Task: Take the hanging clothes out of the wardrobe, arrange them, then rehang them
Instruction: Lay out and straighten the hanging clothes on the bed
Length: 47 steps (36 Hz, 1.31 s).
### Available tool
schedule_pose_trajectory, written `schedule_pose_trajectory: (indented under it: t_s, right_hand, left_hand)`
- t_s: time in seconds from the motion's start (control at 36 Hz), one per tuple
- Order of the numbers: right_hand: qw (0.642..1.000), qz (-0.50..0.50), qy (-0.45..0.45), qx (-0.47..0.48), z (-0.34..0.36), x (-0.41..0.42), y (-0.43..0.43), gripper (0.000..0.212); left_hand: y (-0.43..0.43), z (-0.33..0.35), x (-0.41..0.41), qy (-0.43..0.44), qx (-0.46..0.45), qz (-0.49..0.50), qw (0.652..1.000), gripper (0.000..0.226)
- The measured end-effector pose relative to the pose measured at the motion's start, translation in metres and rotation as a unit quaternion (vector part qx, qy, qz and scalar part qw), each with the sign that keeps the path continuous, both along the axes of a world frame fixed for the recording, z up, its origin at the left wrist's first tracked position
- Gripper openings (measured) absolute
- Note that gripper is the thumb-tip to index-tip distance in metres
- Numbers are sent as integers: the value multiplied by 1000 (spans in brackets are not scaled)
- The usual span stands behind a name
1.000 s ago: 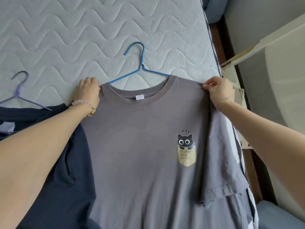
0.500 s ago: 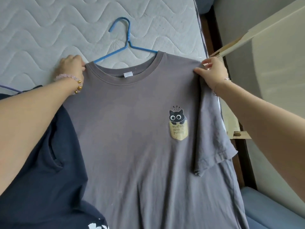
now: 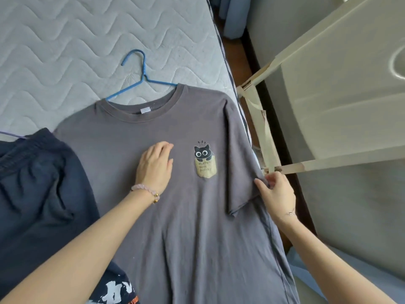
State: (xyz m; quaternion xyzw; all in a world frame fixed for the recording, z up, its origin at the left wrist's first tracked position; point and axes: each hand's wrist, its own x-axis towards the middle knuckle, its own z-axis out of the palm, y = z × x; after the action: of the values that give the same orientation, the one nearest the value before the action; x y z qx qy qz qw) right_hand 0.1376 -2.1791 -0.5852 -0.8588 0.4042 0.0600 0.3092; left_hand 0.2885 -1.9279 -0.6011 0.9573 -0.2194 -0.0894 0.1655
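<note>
At the near left edge, a dark navy garment (image 3: 39, 205) lies bunched on the bed, its side tucked under or against the grey T-shirt (image 3: 175, 216), which is spread front-up on the quilted mattress (image 3: 65, 51). No container shows in the head view; the clothes lie loose on the bed. The right hand (image 3: 276, 191) pinches the edge of the shirt's sleeve at the mattress's right side, thumb and fingers closed on the fabric. The left hand (image 3: 154, 165) lies flat and open on the shirt's chest, palm down, fingers relaxed, holding nothing; a bead bracelet (image 3: 145, 190) sits on its wrist. Just right of that hand is the cat pocket print (image 3: 205, 160). Farther up, a blue hanger (image 3: 141, 75) sits inside the collar, hook resting on the mattress. A cream wardrobe door (image 3: 339, 84) stands open at right.
</note>
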Motion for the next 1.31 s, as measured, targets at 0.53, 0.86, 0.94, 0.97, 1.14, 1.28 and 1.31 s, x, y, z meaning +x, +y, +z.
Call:
schedule_pose_trajectory:
  t_s: [0.53,0.86,0.94,0.97,1.14,1.28,1.31]
  right_hand:
    - [993,-102,-57,18,6,39,-133,40]
    - [960,-126,27,249,-25,-73,-54,27]
    - [960,-91,55,259,-10,-107,-28,20]
    - [962,-78,62,254,-2,-116,-20,20]
    - [960,-74,106,250,34,-170,10,20]
    - [956,-65,140,250,63,-204,35,16]
    - [956,-53,150,246,69,-210,44,15]
  left_hand:
    - [-4,4,11,75,151,-20,985,50]
    - [-15,33,-15,122,160,20,979,50]
    - [-7,53,-49,110,125,16,986,48]
    - [-2,59,-62,115,115,17,987,47]
    - [41,89,-156,242,-6,168,955,33]
    - [84,114,-252,339,-99,284,892,22]
    - [93,118,-272,351,-120,301,878,29]
